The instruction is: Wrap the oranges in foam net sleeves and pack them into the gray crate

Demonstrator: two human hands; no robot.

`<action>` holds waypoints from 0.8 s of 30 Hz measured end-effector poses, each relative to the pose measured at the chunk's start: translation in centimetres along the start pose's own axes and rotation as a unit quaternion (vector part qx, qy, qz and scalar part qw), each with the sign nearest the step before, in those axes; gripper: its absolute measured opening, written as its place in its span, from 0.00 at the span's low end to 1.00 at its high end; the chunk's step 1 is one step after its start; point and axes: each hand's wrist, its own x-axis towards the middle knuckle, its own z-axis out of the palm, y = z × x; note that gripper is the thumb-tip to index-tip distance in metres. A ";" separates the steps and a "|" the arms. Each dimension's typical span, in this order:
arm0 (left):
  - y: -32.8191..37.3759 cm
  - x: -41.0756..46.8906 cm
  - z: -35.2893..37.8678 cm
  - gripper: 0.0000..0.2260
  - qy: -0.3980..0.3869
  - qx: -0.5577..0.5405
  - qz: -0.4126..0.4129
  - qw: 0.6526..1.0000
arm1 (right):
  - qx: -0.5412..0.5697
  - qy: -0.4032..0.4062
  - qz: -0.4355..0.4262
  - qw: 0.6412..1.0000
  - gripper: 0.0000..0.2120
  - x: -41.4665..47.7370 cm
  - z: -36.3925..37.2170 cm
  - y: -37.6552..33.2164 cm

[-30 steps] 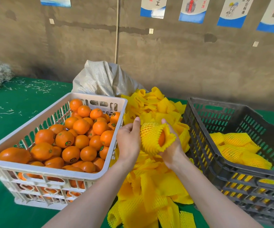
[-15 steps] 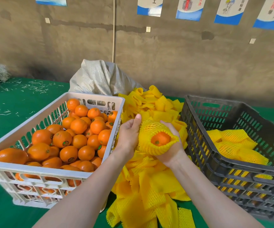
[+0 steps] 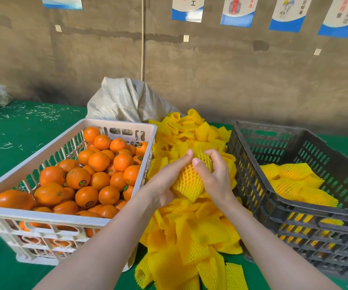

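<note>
The bench (image 3: 22, 132) spreads green under everything. A slip from the grips would likely end on it or on the soft heap below.

The gray crate (image 3: 294, 214) stands just right of the right grip, its near wall rising beside the wrist. The carry across probably has to clear that rim, or the fruit knocks it and the net rides off. The white crate (image 3: 43, 214) sits just left of the left grip, heaped with bare oranges (image 3: 97, 162); a swinging elbow could nudge it. A sack (image 3: 122, 101) slumps beyond both grips, out of the way.

The pile (image 3: 189, 237) of loose nets lies beneath and beyond the grips. One could snag on a finger and travel along into the crate. Wrapped fruit (image 3: 294, 181) lies in the gray crate, right of the right grip.

The orange (image 3: 191, 176) sits between the two grips, above the pile, inside a sleeve (image 3: 187, 194) whose near end flares loose toward the wrists. Fingers hide the far end, so I cannot tell whether it is covered there. If the sleeve sits lopsided, it may slide off once one side lets go.

The left grip (image 3: 164, 181) cups the left side, thumb up. The right grip (image 3: 217, 181) curls over the top, thumb pressed on the mesh. Both hold the netted orange.
</note>
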 end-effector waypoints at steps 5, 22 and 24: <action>-1.0 0.4 1.5 0.15 0.067 -0.035 0.133 0.988 | 0.020 0.045 0.054 0.997 0.37 -0.6 0.0 0.4; -0.2 3.5 8.8 0.20 0.029 -0.067 0.197 0.978 | 0.098 0.068 0.156 0.981 0.33 0.9 -6.2 -0.8; -0.3 4.5 11.2 0.24 0.007 -0.073 0.201 0.977 | 0.117 0.096 0.148 0.977 0.28 2.1 -8.8 -0.6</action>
